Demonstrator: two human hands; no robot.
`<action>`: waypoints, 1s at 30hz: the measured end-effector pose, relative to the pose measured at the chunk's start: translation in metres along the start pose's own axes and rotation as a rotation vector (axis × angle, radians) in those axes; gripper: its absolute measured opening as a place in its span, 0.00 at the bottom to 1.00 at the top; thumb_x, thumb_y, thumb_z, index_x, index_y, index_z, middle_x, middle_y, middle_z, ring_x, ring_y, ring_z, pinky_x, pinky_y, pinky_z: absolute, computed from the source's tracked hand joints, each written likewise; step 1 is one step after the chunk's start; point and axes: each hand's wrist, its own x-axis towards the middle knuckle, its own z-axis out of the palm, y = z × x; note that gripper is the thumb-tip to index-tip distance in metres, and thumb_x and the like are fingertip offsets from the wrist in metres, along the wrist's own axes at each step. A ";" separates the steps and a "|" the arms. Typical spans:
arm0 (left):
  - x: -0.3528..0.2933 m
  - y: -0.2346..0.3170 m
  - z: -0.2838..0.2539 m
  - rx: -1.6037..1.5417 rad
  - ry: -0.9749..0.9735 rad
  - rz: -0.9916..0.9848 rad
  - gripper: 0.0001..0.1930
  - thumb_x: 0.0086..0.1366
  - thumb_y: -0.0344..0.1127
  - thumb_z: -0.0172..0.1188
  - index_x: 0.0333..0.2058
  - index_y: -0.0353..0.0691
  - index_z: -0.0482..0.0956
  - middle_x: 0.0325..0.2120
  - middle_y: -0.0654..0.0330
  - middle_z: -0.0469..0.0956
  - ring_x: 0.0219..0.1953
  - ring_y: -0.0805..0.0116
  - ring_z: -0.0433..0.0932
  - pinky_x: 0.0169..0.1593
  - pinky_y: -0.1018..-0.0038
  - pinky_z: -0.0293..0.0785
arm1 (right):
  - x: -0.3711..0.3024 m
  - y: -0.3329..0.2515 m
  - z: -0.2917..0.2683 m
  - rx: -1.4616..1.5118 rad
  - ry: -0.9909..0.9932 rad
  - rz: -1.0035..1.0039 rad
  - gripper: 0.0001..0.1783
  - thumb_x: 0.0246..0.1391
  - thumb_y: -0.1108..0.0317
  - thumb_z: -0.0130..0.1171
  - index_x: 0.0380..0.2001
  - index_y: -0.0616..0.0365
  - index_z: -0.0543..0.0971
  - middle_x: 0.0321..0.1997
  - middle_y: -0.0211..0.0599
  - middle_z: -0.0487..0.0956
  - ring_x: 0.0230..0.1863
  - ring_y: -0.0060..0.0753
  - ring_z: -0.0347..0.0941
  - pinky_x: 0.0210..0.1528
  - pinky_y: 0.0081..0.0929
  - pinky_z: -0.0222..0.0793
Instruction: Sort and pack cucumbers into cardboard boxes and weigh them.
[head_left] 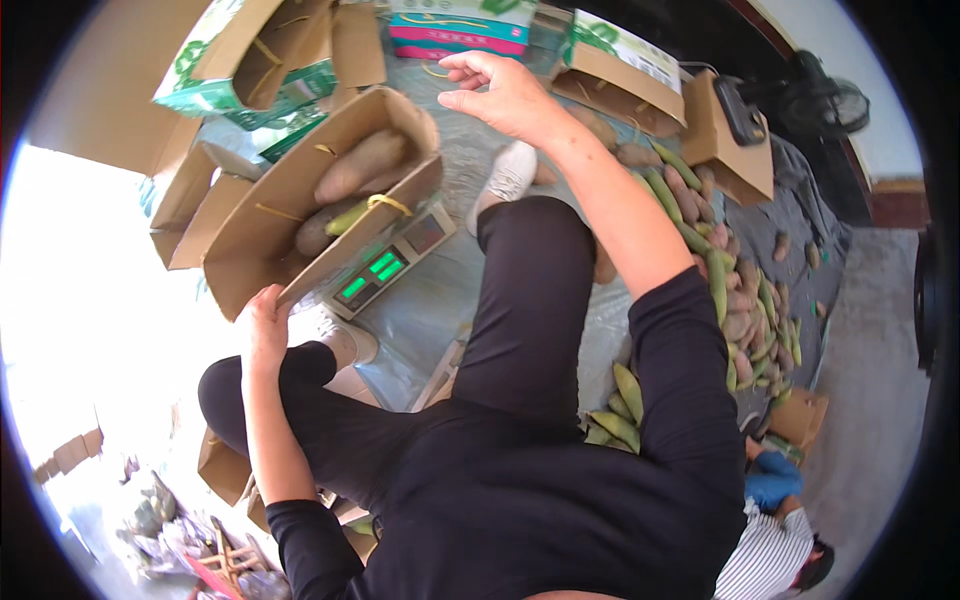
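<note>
An open cardboard box (240,240) stands on a digital scale (400,250) with green lit displays. In the box lie a large pinkish-brown tuber (362,166), a darker one (314,234) and a long green fruit or vegetable (346,219). My left hand (264,325) grips the box's near corner, its fingers over the rim. Beyond the box to the right, my right hand (497,95) hangs in the air with thumb and fingers apart and nothing in it. A yellow cord handle (390,205) is on the box's right wall.
Right of my leg spreads a pile of brown tubers (740,300) and long green produce (718,285). Printed cartons (255,60) stand at the back left, more cartons (620,85) at the back right. A black fan (830,105) is behind them. Another person (775,550) bends at the lower right.
</note>
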 end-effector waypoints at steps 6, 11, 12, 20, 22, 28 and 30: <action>-0.001 0.001 -0.001 0.004 -0.023 0.031 0.08 0.51 0.25 0.57 0.33 0.34 0.74 0.28 0.48 0.75 0.34 0.49 0.75 0.37 0.65 0.69 | -0.081 0.107 -0.028 0.072 0.209 0.271 0.23 0.44 0.63 0.63 0.44 0.62 0.75 0.42 0.42 0.78 0.43 0.34 0.74 0.45 0.29 0.69; 0.001 -0.002 0.003 -0.070 -0.030 0.025 0.08 0.53 0.26 0.56 0.34 0.33 0.74 0.27 0.47 0.75 0.33 0.49 0.74 0.37 0.67 0.69 | -0.225 0.225 -0.030 -0.007 0.388 0.601 0.19 0.43 0.66 0.62 0.40 0.63 0.77 0.39 0.42 0.79 0.41 0.32 0.75 0.44 0.28 0.69; 0.003 -0.006 0.009 -0.069 -0.022 0.041 0.08 0.54 0.27 0.56 0.34 0.32 0.73 0.27 0.47 0.74 0.31 0.50 0.74 0.37 0.67 0.69 | -0.261 0.248 -0.027 -0.001 0.369 0.726 0.17 0.42 0.66 0.62 0.37 0.62 0.78 0.37 0.43 0.79 0.40 0.33 0.75 0.42 0.29 0.70; 0.007 -0.014 0.024 -0.132 -0.058 0.021 0.06 0.54 0.26 0.55 0.32 0.33 0.73 0.24 0.48 0.75 0.29 0.52 0.75 0.35 0.66 0.69 | -0.508 0.298 0.087 -0.410 -0.173 1.029 0.12 0.44 0.61 0.53 0.18 0.58 0.77 0.25 0.40 0.77 0.28 0.38 0.76 0.32 0.35 0.72; 0.005 -0.014 0.016 -0.075 -0.084 -0.008 0.07 0.55 0.27 0.55 0.33 0.33 0.73 0.24 0.48 0.75 0.29 0.53 0.75 0.36 0.66 0.69 | -0.523 0.274 0.124 -0.406 -0.299 0.911 0.11 0.44 0.62 0.53 0.18 0.58 0.77 0.26 0.39 0.77 0.28 0.39 0.75 0.34 0.36 0.72; -0.001 -0.049 0.005 -0.022 -0.009 0.076 0.12 0.56 0.29 0.56 0.38 0.30 0.73 0.27 0.47 0.77 0.30 0.55 0.76 0.37 0.67 0.71 | -0.528 0.239 0.190 -0.109 -0.306 1.210 0.09 0.42 0.64 0.57 0.27 0.56 0.79 0.31 0.37 0.78 0.31 0.43 0.75 0.37 0.39 0.71; 0.010 -0.032 0.033 -0.078 -0.074 0.112 0.11 0.56 0.29 0.56 0.38 0.30 0.73 0.26 0.47 0.77 0.29 0.55 0.76 0.36 0.67 0.71 | -0.575 0.269 0.179 -0.543 -0.660 0.807 0.12 0.41 0.63 0.58 0.31 0.55 0.79 0.34 0.38 0.79 0.35 0.42 0.75 0.38 0.38 0.71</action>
